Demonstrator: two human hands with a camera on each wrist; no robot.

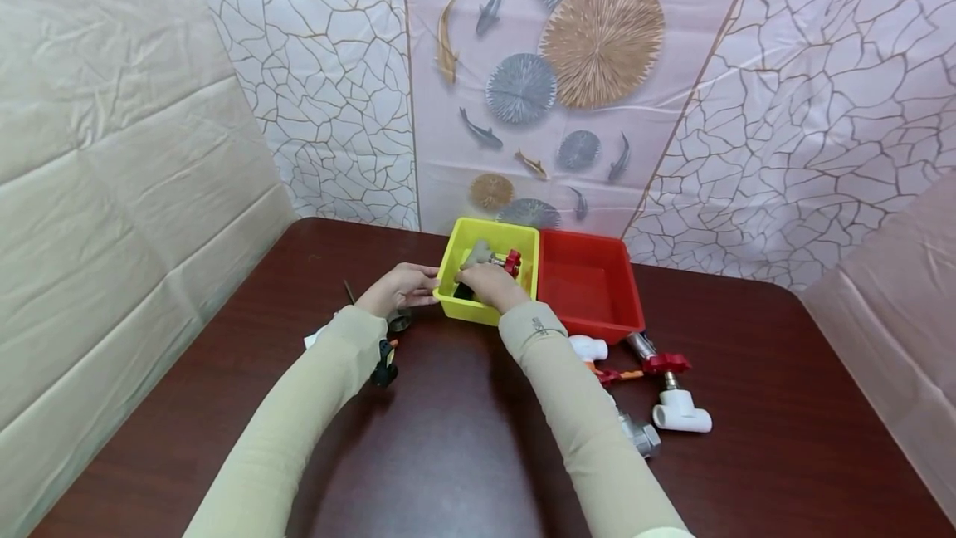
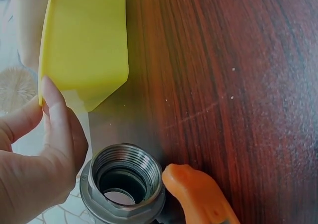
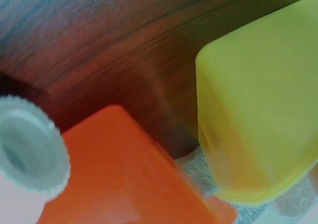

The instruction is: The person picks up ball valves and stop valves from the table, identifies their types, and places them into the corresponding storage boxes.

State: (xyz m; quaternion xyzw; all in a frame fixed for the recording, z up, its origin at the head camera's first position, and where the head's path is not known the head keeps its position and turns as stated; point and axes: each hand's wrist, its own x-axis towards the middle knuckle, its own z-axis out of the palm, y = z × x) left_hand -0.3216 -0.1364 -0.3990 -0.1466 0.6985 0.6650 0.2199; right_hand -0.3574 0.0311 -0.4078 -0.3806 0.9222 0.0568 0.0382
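Observation:
My left hand (image 1: 399, 289) pinches the left rim of a yellow bin (image 1: 470, 312) between thumb and fingers; in the left wrist view the fingertips lie on both sides of that rim. My right hand (image 1: 489, 282) reaches down into the same bin, back of the hand up. Its fingertips are hidden, and I cannot tell whether they hold anything. Beside them in the bin lie a valve with a red handle (image 1: 511, 262), a grey fitting (image 1: 478, 251) and a dark piece (image 1: 463, 292). The right wrist view shows the bin's outer wall (image 3: 263, 95), not the fingers.
A red bin (image 1: 590, 281) adjoins the yellow one. Near my right forearm lie a white tee (image 1: 681, 413) joined to a red-handled valve (image 1: 667, 364), a metal fitting (image 1: 641, 437) and a white fitting (image 1: 588, 347). By my left hand are a threaded metal fitting (image 2: 124, 184) and an orange handle (image 2: 198, 194).

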